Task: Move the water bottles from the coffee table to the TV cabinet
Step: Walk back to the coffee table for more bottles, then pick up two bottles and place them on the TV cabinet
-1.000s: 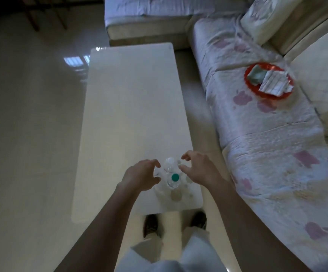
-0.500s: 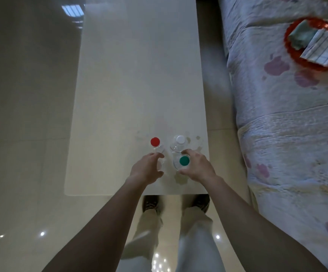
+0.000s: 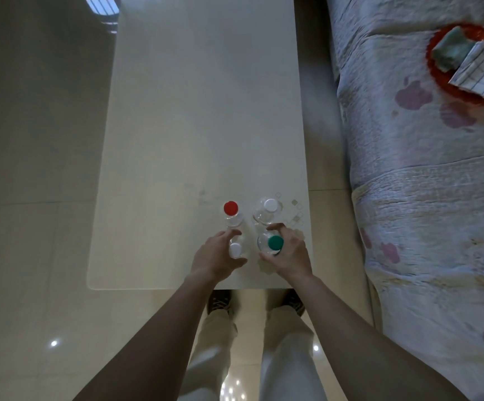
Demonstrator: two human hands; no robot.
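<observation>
Several clear water bottles stand upright near the front right end of the pale coffee table [image 3: 194, 111]. My left hand [image 3: 219, 257] is wrapped around a white-capped bottle [image 3: 235, 249]. My right hand [image 3: 288, 253] grips the green-capped bottle [image 3: 275, 243]. Just beyond my hands, a red-capped bottle [image 3: 231, 208] and a second white-capped bottle [image 3: 270, 206] stand free. The TV cabinet is not in view.
A sofa with a floral quilted cover [image 3: 426, 227] runs along the table's right side, with a narrow strip of floor between them. On it lies a red tray [image 3: 466, 91] holding folded cloths. Glossy tiled floor [image 3: 32, 169] spreads to the left. My legs stand at the table's near edge.
The view has tilted down over the table's near end. Both hands have closed around the two nearest bottles, and the red-capped bottle has come into sight.
</observation>
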